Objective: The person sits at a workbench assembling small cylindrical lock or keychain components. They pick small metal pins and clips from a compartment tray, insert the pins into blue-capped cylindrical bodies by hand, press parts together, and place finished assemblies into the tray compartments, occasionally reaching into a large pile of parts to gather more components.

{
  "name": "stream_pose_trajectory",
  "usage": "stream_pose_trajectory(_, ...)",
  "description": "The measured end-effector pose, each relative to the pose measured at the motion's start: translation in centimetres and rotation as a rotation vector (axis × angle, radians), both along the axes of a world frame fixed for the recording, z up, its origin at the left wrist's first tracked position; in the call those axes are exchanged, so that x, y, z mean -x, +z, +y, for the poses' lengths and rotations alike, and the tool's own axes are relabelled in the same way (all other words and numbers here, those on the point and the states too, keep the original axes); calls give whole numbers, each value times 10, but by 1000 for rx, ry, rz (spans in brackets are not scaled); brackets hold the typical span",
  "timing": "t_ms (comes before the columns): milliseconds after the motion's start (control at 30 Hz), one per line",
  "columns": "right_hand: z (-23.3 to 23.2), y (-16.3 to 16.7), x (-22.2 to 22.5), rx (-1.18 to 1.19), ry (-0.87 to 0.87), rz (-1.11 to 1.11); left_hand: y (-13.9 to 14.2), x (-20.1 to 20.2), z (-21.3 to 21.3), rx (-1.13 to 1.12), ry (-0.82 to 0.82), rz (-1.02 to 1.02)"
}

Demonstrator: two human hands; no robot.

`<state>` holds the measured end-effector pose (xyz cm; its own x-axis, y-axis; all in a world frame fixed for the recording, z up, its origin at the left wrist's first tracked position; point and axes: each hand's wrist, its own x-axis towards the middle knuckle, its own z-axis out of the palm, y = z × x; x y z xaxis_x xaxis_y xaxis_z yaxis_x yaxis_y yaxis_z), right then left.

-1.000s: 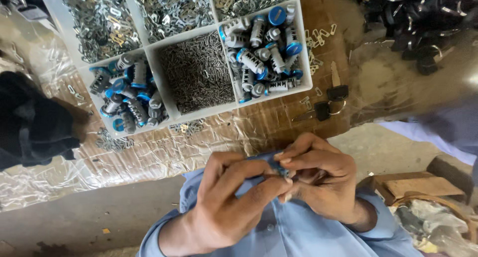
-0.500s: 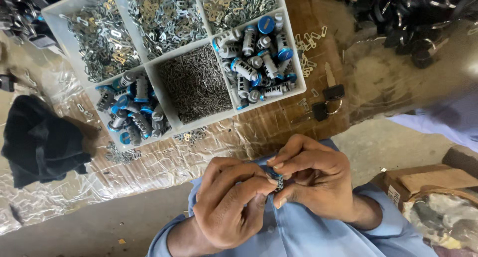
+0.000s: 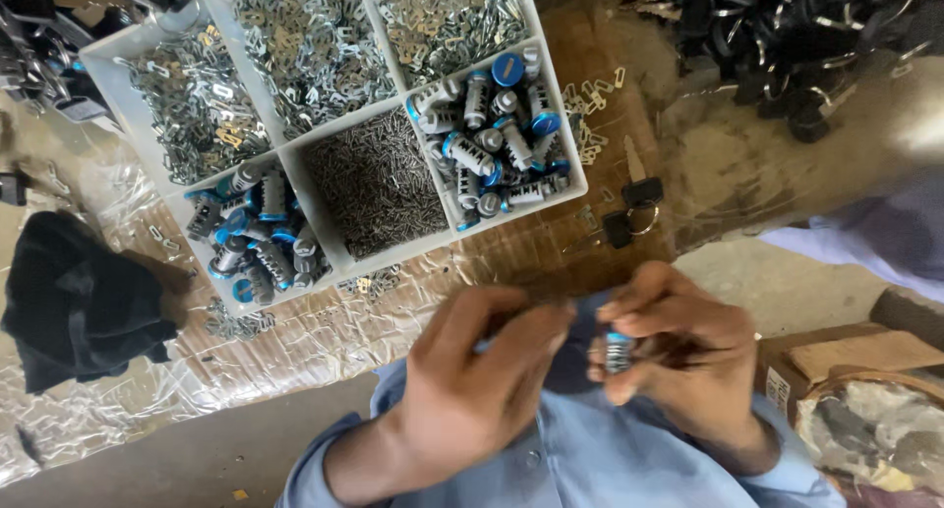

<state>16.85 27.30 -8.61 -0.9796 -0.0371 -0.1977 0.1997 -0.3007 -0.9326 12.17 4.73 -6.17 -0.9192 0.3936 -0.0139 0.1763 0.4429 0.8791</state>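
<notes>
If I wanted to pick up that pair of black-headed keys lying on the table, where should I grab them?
Probably by a black head: the keys lie flat on the wrapped table right of the white tray, joined by a ring. Come from above and pinch one blocky head by its edges; the ring should bring the other along.

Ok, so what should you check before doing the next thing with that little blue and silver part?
1. Right hand has a firm pinch on the small cylinder: ok, fingers wrap it, blue band showing.
2. Left hand holds a piece to fit: cannot tell, the fingertips are blurred and closed together.
3. Hands close enough to work together: ok, they nearly meet above the blue shirt.
4. More cylinders within reach: ok, two compartments of the white tray are full of them.
5. Small dark pins available: ok, the middle compartment is heaped.
6. Keys out of the way: ok, lying on the table beside the tray.
</notes>
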Motion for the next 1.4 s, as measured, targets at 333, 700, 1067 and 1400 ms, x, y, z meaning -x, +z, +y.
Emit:
stream_pose_trajectory(333,13,3,-6,106,-52,-83,35,45,10,198,38,144)
stream_pose_trajectory(700,7,21,9,162,57,-16,-3,6,-9,332,-122,433)
stream_pose_trajectory(1067,-52,1,18,183,242,-15,19,-17,-51,-84,468,55)
stream_pose_trajectory(1400,-67,6,23,96,288,8,6,-16,-62,-93,150,393)
